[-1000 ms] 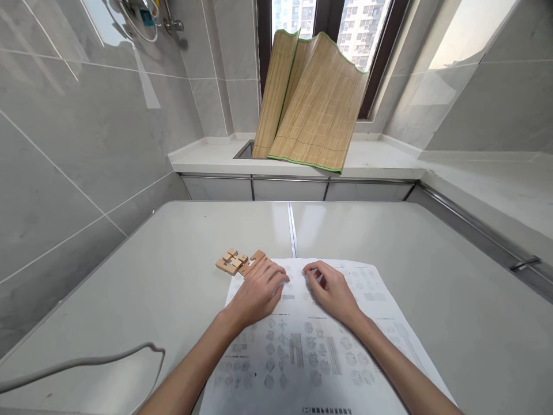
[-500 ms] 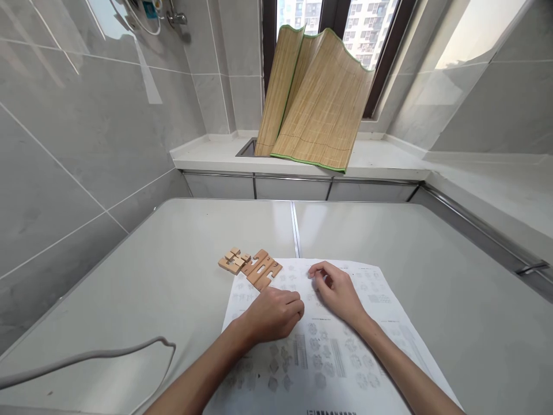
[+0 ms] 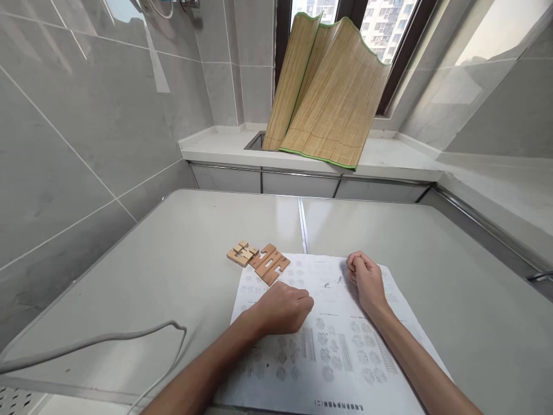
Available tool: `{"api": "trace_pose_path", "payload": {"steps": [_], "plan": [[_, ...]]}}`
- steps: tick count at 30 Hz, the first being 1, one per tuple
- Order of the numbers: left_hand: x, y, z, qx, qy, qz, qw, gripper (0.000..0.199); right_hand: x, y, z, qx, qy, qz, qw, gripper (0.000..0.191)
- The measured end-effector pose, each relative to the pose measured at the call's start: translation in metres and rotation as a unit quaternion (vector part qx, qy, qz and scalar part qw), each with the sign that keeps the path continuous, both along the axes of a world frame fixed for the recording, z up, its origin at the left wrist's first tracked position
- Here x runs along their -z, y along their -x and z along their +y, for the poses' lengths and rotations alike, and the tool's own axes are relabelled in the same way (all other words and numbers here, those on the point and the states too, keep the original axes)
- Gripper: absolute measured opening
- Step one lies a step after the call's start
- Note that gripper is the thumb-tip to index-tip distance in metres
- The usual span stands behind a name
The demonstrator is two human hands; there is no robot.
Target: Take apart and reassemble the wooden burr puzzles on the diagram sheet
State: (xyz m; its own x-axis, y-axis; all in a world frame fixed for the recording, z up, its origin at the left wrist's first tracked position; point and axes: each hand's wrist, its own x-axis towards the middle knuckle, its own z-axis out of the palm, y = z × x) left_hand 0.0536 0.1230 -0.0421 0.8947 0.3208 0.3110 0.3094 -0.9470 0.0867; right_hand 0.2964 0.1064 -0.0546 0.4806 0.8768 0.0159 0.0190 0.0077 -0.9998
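Observation:
A large white sheet (image 3: 341,380) printed with grey diagrams and text lies under both hands. My left hand (image 3: 287,306) is closed in a loose fist on its left half, knuckles up, with nothing visible in it. My right hand (image 3: 365,279) rests near the sheet's far right part, its fingers curled in and no object showing. Just beyond my left hand is a set of flat brown wooden pieces (image 3: 270,264) with slots and notches. Touching them on the left is a group of paler, blocky wooden pieces (image 3: 242,253).
All this lies on a pale folding table (image 3: 207,230) with a metal seam (image 3: 303,225). A grey cable (image 3: 108,339) loops over its left side. Behind stands a white counter (image 3: 224,150) with a bamboo mat (image 3: 328,104) leaning at the window. Grey tiled walls flank the table.
My right hand has moved right across the sheet, and its fingers have curled in more. My left hand stays closed in about the same place on the sheet. The view has shifted slightly.

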Motion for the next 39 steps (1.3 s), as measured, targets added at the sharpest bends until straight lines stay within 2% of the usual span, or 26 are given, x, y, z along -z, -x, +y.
{"api": "trace_pose_path", "payload": {"steps": [6,12,15,19,26,30,34,36,39], "plan": [[0.001,0.0,0.0,-0.001,-0.01,0.007,1.0,0.022,0.005,-0.004,0.002,0.018,0.006,0.008,1.0,0.016],[0.008,0.002,0.0,0.002,-0.03,-0.015,0.999,0.023,0.004,-0.001,-0.002,0.009,0.032,-0.031,0.999,0.017],[0.009,0.003,0.002,0.003,-0.046,-0.051,0.998,0.023,0.001,0.003,-0.004,-0.007,0.044,-0.059,0.997,0.016],[0.0,0.008,0.01,-0.018,-0.064,-0.136,0.989,0.023,0.001,0.007,-0.007,-0.026,0.054,-0.108,0.992,0.014],[-0.014,0.026,0.031,-0.172,-0.056,-0.278,0.943,0.028,0.003,0.007,-0.007,-0.032,0.065,-0.143,0.987,0.016],[-0.019,0.038,0.042,-0.289,-0.057,-0.287,0.911,0.022,0.0,0.008,-0.007,-0.032,0.063,-0.14,0.988,0.016],[-0.022,0.051,0.054,-0.42,-0.014,-0.297,0.857,0.006,-0.003,0.009,-0.007,-0.033,0.059,-0.128,0.989,0.015],[-0.02,0.055,0.06,-0.455,0.024,-0.301,0.838,0.013,-0.004,0.009,-0.006,-0.034,0.056,-0.129,0.989,0.015],[-0.015,0.06,0.066,-0.475,0.062,-0.282,0.831,0.029,-0.004,0.008,-0.006,-0.037,0.052,-0.131,0.989,0.016]]}}
